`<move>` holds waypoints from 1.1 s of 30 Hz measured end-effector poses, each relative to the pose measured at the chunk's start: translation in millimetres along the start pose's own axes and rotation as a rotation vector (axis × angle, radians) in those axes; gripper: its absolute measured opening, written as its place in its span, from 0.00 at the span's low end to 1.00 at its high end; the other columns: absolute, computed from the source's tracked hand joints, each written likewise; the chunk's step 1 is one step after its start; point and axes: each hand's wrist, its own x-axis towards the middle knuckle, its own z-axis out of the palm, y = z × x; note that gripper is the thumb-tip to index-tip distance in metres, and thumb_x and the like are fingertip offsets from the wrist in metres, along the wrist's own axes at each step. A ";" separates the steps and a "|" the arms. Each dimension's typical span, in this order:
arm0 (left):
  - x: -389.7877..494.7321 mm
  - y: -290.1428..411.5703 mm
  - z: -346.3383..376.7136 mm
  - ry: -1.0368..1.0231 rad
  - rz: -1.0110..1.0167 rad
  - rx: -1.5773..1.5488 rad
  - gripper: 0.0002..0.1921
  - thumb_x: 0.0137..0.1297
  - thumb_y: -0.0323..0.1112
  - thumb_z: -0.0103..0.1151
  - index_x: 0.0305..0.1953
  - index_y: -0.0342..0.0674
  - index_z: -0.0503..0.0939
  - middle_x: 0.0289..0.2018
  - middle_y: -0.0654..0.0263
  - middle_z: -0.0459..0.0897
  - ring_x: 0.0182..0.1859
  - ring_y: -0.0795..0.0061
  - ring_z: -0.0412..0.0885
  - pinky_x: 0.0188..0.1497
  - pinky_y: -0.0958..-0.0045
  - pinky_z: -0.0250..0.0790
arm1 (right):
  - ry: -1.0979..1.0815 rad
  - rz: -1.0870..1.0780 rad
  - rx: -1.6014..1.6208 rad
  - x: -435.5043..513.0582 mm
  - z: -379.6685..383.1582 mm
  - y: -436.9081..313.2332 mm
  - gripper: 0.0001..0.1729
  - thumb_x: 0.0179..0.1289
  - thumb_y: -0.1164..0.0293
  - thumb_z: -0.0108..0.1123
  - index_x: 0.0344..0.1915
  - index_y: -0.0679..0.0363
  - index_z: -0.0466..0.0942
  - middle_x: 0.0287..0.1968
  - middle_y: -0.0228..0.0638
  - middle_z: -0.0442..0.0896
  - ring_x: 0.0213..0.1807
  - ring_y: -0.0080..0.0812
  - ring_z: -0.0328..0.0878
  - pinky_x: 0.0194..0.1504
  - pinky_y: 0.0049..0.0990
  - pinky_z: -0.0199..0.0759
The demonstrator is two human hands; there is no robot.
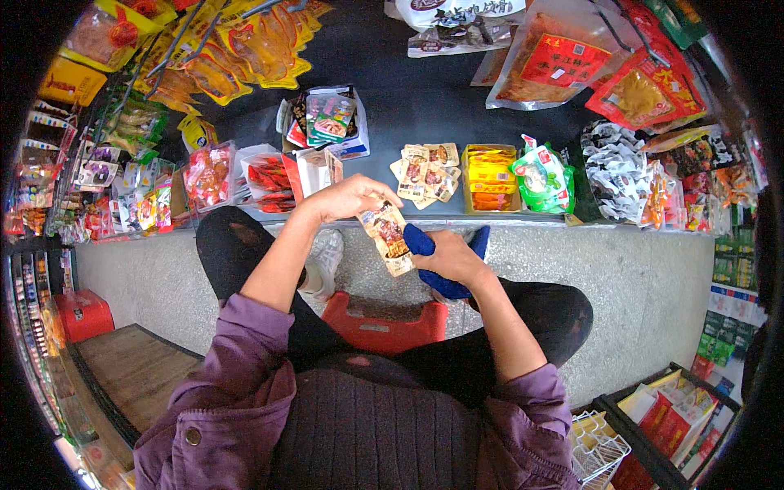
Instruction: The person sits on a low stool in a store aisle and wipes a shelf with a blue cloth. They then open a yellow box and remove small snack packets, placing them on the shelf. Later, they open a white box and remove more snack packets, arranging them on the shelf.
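My left hand (pixel 346 199) grips the upper end of a beige snack packet (pixel 388 236) with a food picture on it, tilted above the floor in front of the shelf edge. A dark blue cloth (pixel 419 240) is bunched in my right hand (pixel 451 257), beside the packet's lower right edge; the fingers under the cloth are partly hidden. On the dark shelf (pixel 392 135) beyond, a loose pile of similar beige packets (pixel 425 174) lies flat. Just behind my left hand stands an open white box (pixel 317 168), partly covered by that hand.
Left of the pile are a box of mixed packets (pixel 331 119) and red snack packets (pixel 272 180). A yellow box of packets (pixel 490 177) and a green bag (pixel 545 177) stand to the right. Hanging bags (pixel 554 61) overhang the shelf. A red stool (pixel 383 324) is between my legs.
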 end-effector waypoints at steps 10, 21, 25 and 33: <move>84.1 -78.6 14.8 0.798 0.020 0.103 0.23 0.66 0.31 0.62 0.63 0.44 0.73 0.46 0.62 0.82 0.41 0.77 0.79 0.45 0.77 0.73 | 0.040 0.159 -0.182 -1.8 12.0 8.8 0.22 0.54 0.60 0.64 0.45 0.63 0.81 0.43 0.56 0.83 0.47 0.57 0.81 0.54 0.48 0.73; 15.1 -152.5 -64.0 1.373 -0.396 -0.952 0.30 0.61 0.62 0.61 0.49 0.38 0.76 0.39 0.57 0.82 0.19 0.78 0.66 0.18 0.80 0.61 | 0.021 0.085 -0.188 1.7 22.1 -7.7 0.21 0.57 0.59 0.63 0.45 0.61 0.80 0.42 0.56 0.84 0.47 0.57 0.81 0.53 0.48 0.74; 28.8 -161.0 -86.6 1.222 -0.541 -0.951 0.28 0.58 0.65 0.61 0.50 0.53 0.78 0.46 0.65 0.80 0.34 0.74 0.66 0.37 0.65 0.63 | -0.031 0.084 -0.229 7.3 28.6 -12.1 0.24 0.56 0.58 0.63 0.47 0.63 0.79 0.41 0.57 0.83 0.46 0.57 0.81 0.53 0.47 0.74; 31.8 -183.9 -83.6 1.153 -0.280 -1.150 0.16 0.70 0.56 0.51 0.51 0.56 0.75 0.43 0.74 0.81 0.35 0.74 0.67 0.40 0.64 0.57 | -0.005 -0.048 -0.246 16.7 38.5 -25.7 0.17 0.58 0.61 0.62 0.43 0.61 0.78 0.41 0.55 0.84 0.47 0.57 0.81 0.52 0.48 0.75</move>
